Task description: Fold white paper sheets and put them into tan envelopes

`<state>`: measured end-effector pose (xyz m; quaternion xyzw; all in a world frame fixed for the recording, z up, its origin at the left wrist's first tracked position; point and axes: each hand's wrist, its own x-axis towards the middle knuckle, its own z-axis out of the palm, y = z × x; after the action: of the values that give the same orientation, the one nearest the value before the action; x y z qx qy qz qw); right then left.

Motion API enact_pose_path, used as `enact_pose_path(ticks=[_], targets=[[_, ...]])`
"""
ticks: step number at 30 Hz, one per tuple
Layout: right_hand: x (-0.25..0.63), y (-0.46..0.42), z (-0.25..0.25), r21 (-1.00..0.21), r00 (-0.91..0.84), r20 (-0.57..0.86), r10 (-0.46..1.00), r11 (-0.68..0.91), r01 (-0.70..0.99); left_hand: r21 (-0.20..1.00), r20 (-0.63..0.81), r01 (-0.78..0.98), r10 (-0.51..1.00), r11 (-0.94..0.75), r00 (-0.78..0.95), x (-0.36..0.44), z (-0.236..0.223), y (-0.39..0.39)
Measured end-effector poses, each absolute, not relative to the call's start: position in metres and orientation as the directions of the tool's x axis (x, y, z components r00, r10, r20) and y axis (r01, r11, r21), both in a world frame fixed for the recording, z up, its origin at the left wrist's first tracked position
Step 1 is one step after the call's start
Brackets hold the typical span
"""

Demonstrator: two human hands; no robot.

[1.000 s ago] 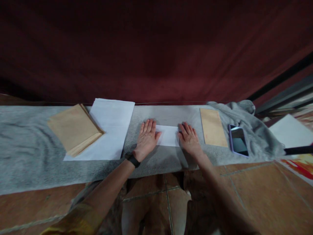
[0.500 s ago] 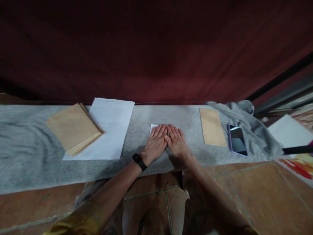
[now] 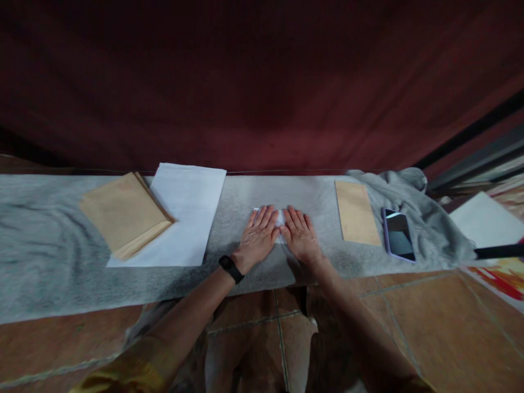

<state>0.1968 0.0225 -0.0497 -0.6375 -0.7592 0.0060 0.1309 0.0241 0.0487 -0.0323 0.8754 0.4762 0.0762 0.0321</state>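
Observation:
A small piece of white paper (image 3: 280,238), apparently folded, lies on the grey cloth under both my hands; most of it is covered. My left hand (image 3: 260,232) rests flat on its left part with fingers stretched forward. On the right part lies my right hand (image 3: 300,233), also flat, fingers slightly spread. A narrow strip of the paper shows between the two thumbs, and a corner peeks out beyond the left fingertips. Neither hand grips anything.
To the left, a stack of brown envelopes (image 3: 125,213) overlaps white paper sheets (image 3: 190,207). One brown envelope (image 3: 357,213) and a phone (image 3: 399,234) lie to the right, beside bunched grey cloth (image 3: 434,224). A dark red curtain (image 3: 262,98) hangs behind.
My hands have slid apart sideways over the white paper, the left one leftward and the right one rightward. More of the paper now shows between them.

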Motion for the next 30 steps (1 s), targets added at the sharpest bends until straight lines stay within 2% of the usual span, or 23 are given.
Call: enact_pose_path(ticks=[21,30], targets=[[0.216,0.026,-0.048,-0.138,-0.068,0.123,0.990,0.085,0.987,0.104,0.113,0.862,0.867,-0.496,0.486,0.013,-0.033,0.053],[0.224,0.028,-0.050,-0.135,-0.075,0.133,0.988,0.093,0.987,0.116,0.094,0.866,0.874,-0.486,0.478,0.012,-0.033,0.054]])
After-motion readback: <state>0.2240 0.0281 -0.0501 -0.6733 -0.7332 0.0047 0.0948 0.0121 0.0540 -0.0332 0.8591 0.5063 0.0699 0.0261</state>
